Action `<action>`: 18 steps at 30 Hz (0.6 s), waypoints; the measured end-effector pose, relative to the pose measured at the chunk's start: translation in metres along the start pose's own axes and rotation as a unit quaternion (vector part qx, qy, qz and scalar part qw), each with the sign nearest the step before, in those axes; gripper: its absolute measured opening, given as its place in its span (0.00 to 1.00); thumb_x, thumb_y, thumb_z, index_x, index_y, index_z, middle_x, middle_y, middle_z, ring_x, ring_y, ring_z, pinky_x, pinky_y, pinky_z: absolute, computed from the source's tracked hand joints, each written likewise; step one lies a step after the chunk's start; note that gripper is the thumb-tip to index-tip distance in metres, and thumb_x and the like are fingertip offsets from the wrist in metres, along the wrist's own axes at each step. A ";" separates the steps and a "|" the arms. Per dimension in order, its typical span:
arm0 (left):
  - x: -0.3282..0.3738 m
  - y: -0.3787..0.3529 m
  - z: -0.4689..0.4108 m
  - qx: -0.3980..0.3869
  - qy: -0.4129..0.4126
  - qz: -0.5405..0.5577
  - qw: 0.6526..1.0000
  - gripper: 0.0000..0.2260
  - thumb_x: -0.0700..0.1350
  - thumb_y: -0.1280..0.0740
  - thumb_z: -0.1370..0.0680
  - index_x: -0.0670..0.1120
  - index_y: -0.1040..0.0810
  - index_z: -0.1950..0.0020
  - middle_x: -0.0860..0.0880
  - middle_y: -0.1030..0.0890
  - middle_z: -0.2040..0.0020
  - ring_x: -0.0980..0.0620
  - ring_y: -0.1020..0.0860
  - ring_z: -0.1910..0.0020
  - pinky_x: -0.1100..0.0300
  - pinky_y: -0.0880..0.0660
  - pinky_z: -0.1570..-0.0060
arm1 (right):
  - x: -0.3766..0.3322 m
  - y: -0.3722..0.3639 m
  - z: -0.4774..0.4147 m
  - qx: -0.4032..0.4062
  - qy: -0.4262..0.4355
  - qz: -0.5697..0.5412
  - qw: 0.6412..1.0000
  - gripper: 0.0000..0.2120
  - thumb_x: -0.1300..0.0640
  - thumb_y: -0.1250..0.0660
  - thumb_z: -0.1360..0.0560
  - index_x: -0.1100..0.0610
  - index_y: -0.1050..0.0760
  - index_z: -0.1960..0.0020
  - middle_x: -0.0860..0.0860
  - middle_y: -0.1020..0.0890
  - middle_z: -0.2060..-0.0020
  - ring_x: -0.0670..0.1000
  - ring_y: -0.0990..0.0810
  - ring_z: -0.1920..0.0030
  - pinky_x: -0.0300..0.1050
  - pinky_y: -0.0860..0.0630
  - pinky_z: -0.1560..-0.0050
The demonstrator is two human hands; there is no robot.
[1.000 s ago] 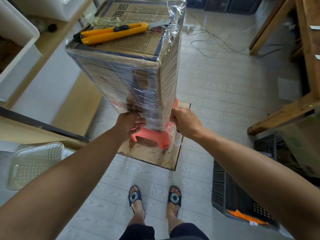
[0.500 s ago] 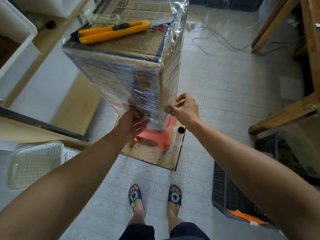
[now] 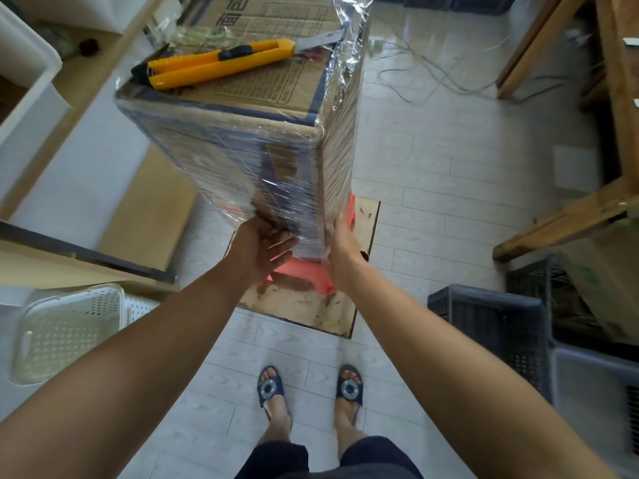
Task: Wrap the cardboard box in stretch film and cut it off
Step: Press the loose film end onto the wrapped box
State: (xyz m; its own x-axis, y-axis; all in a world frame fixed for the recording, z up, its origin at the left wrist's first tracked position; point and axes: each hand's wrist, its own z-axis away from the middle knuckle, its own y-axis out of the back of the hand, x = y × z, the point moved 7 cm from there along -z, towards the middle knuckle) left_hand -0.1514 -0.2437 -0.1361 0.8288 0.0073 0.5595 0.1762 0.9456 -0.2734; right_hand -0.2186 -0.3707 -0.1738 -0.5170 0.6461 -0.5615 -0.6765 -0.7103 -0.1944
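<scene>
A tall cardboard box wrapped in clear stretch film stands on a red plastic stool. A yellow utility knife with its blade out lies on the box's top. My left hand presses flat with straight fingers on the film at the bottom of the near face. My right hand lies flat against the lower right face. The end of the film roll's core peeks out behind my right wrist, on the floor beside the stool.
The stool stands on a flat cardboard sheet on the tiled floor. A white perforated basket is at lower left, dark crates at lower right, wooden furniture legs at right, cables on the floor behind.
My right hand let go of the roll, pinched the film on the box's right edge, and now lies flat lower on the right face. My left hand's curled fingers have flattened.
</scene>
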 end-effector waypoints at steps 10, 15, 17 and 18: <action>-0.004 0.003 0.006 0.015 -0.012 0.032 0.999 0.09 0.41 0.41 0.24 0.45 0.29 0.65 0.45 0.21 0.60 0.44 0.18 0.52 0.51 0.28 0.42 | -0.007 0.004 -0.102 0.026 -0.006 -0.062 0.998 0.60 0.15 0.40 0.55 0.49 0.27 0.32 0.57 0.18 0.39 0.61 0.18 0.41 0.62 0.25 0.37; 0.018 0.046 0.007 0.199 -0.103 0.001 0.975 0.10 0.50 0.39 0.21 0.47 0.27 0.44 0.47 0.27 0.52 0.48 0.23 0.54 0.55 0.26 0.59 | 0.035 0.031 -0.158 0.101 0.056 -0.134 0.984 0.56 0.13 0.38 0.57 0.33 0.30 0.32 0.47 0.24 0.32 0.56 0.25 0.32 0.65 0.34 0.31; 0.033 0.055 0.006 0.222 -0.116 0.016 0.968 0.10 0.54 0.42 0.20 0.51 0.28 0.43 0.52 0.27 0.53 0.52 0.25 0.53 0.57 0.30 0.58 | 0.052 0.026 -0.153 0.085 0.047 -0.140 0.985 0.60 0.12 0.41 0.57 0.36 0.32 0.28 0.48 0.26 0.30 0.55 0.28 0.30 0.65 0.41 0.26; 0.039 0.056 0.002 0.211 -0.118 0.028 0.970 0.12 0.56 0.44 0.20 0.52 0.27 0.43 0.54 0.25 0.53 0.55 0.24 0.52 0.59 0.31 0.56 | 0.054 0.023 -0.139 0.079 0.039 -0.136 0.987 0.63 0.12 0.42 0.58 0.38 0.34 0.27 0.49 0.26 0.30 0.55 0.29 0.29 0.65 0.42 0.26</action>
State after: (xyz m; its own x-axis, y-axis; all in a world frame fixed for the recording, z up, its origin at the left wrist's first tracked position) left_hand -0.1103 -0.1901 -0.1273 0.6781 0.0905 0.7294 -0.1399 0.9901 0.0072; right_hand -0.1888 -0.3908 -0.3199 -0.2675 0.7795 -0.5664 -0.8611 -0.4572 -0.2226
